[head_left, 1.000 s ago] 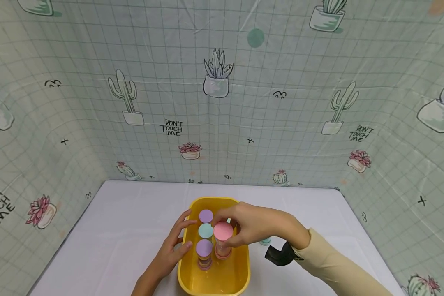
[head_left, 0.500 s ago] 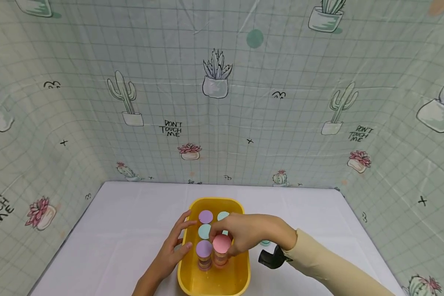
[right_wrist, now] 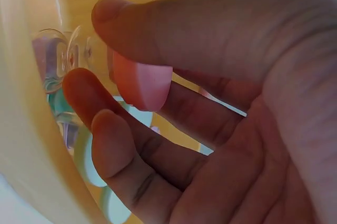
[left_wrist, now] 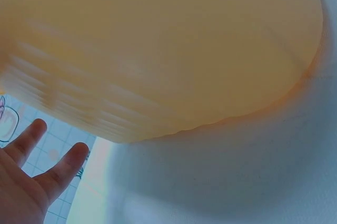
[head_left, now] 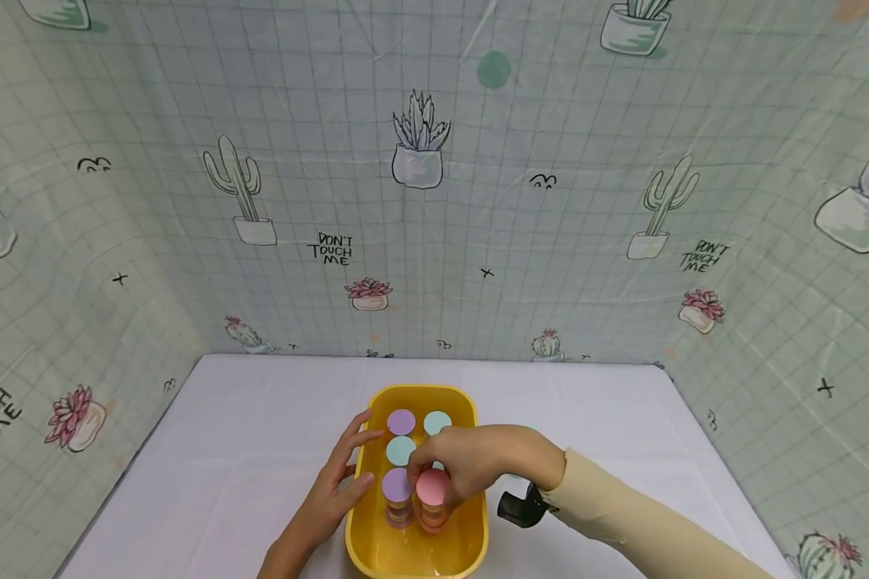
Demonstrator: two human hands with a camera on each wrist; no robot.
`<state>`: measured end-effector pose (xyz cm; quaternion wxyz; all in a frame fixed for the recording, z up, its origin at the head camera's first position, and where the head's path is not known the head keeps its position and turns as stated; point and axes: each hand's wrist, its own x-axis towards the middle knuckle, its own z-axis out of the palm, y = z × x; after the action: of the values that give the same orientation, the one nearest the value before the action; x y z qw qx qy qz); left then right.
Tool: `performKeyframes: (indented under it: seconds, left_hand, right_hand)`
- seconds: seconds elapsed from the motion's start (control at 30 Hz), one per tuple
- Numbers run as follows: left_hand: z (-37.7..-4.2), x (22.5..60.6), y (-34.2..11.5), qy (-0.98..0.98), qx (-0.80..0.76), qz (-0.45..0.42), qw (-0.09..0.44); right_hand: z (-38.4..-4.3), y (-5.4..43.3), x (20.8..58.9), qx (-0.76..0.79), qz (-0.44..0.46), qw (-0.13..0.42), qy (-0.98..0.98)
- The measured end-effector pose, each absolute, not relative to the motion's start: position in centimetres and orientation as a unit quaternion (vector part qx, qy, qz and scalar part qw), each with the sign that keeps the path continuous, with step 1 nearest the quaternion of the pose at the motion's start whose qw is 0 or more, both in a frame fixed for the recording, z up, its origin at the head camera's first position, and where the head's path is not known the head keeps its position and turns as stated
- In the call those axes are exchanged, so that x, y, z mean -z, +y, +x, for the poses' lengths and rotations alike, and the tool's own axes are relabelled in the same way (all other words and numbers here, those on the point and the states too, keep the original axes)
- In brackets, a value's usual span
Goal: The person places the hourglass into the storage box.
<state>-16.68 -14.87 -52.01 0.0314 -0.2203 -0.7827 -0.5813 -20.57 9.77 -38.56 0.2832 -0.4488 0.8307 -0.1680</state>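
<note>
A yellow plastic tub (head_left: 471, 555) stands on the table, with several capped sand timers upright inside. My right hand (head_left: 459, 462) reaches into it and grips a pink sand timer (head_left: 433, 487) between thumb and fingers, beside a purple sand timer (head_left: 397, 485). In the right wrist view the pink cap (right_wrist: 145, 82) shows between thumb and fingers; I cannot tell whether its base touches the tub floor. My left hand (head_left: 333, 486) lies along the tub's left rim, its fingers spread; the left wrist view shows two straight fingers (left_wrist: 63, 171) near the yellow wall (left_wrist: 184, 66).
Further back in the tub stand another purple sand timer (head_left: 401, 422) and teal sand timers (head_left: 401, 451), one partly hidden by my right hand. White cloth (head_left: 246, 426) covers the table. A printed grid curtain (head_left: 434, 241) closes off the back and sides.
My right hand has brought the pink sand timer nearer to me and lower, level with the front purple one. The teal timers behind it are uncovered more. My left hand has stayed on the rim.
</note>
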Motion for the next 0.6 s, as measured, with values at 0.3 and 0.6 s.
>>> performKeyframes:
  seconds: [0.3, 0.6]
  left_hand:
    - [-16.81, 51.82, -14.84, -0.784, 0.579, -0.22, 0.033]
    - [-16.83, 51.93, -14.89, -0.782, 0.578, -0.229, 0.038]
  right_hand:
    - [-20.78, 9.45, 39.01, 0.152, -0.463, 0.275, 0.828]
    - [-20.68, 9.38, 39.32, 0.121, -0.472, 0.251, 0.837]
